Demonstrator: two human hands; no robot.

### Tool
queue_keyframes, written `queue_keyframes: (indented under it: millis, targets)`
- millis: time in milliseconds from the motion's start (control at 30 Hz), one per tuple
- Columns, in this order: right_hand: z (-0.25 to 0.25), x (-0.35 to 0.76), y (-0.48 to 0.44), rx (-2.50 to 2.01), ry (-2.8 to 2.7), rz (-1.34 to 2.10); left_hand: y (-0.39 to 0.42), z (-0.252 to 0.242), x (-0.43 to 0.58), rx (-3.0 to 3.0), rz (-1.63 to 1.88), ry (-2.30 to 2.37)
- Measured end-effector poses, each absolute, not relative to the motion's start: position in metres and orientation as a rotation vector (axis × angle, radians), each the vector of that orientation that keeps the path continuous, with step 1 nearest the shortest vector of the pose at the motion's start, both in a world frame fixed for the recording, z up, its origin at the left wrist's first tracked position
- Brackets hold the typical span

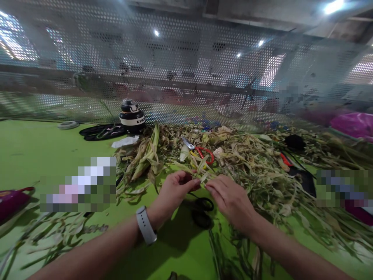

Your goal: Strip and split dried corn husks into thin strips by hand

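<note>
Thumb and fingers of my left hand [175,192], which wears a pale watch on the wrist, are closed on a narrow pale-green leaf strip [203,168]. My right hand [231,200] is beside it, its fingers pinched together at the lower end of the leafy piece; the exact grip is partly hidden. Below both hands, black-handled scissors [203,219] lie on the green table [175,252]. Just beyond the fingertips, red-handled scissors [211,155] rest with their blades on a heap of withered leaves [247,155].
A black-and-white bottle [132,121] stands at the back left, near a black flat item [101,132] and white tissue [125,141]. Green stalks [150,155] lie left of the heap. A perforated metal screen [186,70] rises behind. Magenta plastic [352,125] sits far right.
</note>
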State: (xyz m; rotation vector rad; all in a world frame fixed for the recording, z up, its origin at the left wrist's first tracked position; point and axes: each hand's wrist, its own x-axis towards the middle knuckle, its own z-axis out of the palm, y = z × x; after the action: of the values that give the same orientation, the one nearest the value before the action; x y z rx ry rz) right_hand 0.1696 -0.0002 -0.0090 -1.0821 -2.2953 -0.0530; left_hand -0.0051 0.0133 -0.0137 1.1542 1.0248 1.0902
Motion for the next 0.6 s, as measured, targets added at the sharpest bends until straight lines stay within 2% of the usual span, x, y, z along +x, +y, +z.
queue_keyframes:
  millis: [100,167,600]
  targets:
    - [-0.007,0.172,-0.001,-0.916,-2.387,-0.41,0.013,-0.012,-0.005,1.291,1.025,1.02]
    - [-0.006,0.173,0.0,-0.811,-2.414,-0.494,0.012,-0.009,-0.005,1.417,0.979,1.025]
    - [-0.009,0.169,0.001,-1.02,-2.234,-0.188,0.005,-0.006,-0.005,1.854,0.953,0.971]
